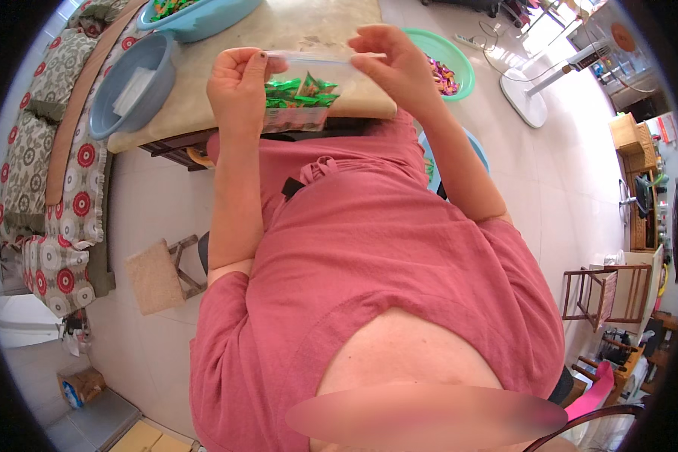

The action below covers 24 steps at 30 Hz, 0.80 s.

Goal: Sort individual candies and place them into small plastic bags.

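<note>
A clear plastic zip bag (347, 85) with several small green wrapped packets (302, 93) inside hangs at the near edge of the table (198, 85). My left hand (240, 82) pinches the bag's upper left corner between thumb and fingers. At the upper right corner is my right hand (392, 68), its thumb at the bag's rim and its fingers raised and curled; whether it grips the film is not clear. The bag's lower part overhangs the table edge just above my lap.
A blue basin (166, 85) holding white flat items stands on the table's left, beside a light blue basin (203, 25) of green packets. Right of the table are a green basin (469, 73) of purple packets and another blue basin (477, 147). A stool (155, 277) stands left.
</note>
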Each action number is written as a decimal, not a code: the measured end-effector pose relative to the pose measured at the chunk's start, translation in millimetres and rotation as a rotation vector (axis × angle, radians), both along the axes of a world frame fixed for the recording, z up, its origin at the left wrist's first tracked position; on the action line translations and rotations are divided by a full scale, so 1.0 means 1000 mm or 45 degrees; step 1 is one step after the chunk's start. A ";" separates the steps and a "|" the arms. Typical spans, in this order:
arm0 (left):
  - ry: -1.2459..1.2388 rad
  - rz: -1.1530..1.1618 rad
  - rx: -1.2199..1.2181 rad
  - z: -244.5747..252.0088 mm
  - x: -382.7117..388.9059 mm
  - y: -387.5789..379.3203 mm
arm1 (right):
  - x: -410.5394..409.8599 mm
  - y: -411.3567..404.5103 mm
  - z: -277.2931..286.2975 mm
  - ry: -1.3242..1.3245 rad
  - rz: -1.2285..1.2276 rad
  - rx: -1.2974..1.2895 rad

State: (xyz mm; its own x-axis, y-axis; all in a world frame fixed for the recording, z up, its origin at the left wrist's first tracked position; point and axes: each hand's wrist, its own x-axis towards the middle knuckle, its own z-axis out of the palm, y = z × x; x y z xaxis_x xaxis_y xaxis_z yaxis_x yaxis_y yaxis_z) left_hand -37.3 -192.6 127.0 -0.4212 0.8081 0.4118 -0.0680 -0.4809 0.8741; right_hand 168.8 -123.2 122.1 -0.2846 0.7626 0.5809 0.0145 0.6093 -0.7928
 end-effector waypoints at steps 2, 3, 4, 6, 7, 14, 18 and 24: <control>0.142 0.000 0.003 -0.003 0.000 0.002 | -0.012 -0.007 0.012 -0.231 -0.014 0.169; 0.144 -0.008 0.001 -0.002 0.003 0.001 | -0.016 -0.011 0.018 -0.466 -0.024 0.340; 0.177 -0.007 -0.025 0.000 0.008 -0.002 | -0.021 -0.015 0.024 -0.564 0.026 0.297; 0.214 -0.009 -0.053 0.000 0.011 -0.004 | -0.024 -0.012 0.028 -0.613 0.164 0.076; 0.245 -0.001 -0.034 -0.001 0.011 -0.004 | -0.025 -0.010 0.029 -0.659 0.309 -0.141; 0.208 0.039 -0.026 -0.002 0.003 -0.003 | -0.007 -0.001 0.030 -0.639 0.244 -0.109; 0.130 -0.003 -0.003 -0.004 0.002 0.000 | 0.007 0.003 0.023 -0.597 0.193 -0.172; 0.059 0.020 -0.025 -0.003 -0.001 -0.002 | 0.019 0.007 0.013 -0.436 0.209 -0.333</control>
State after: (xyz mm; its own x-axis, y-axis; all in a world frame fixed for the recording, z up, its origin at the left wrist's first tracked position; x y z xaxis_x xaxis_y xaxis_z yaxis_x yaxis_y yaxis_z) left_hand -38.2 -194.6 124.0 -0.4148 0.8098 0.4149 -0.0199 -0.4640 0.8856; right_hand 187.8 -116.5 135.3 -0.5559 0.7999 0.2261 0.2223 0.4052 -0.8868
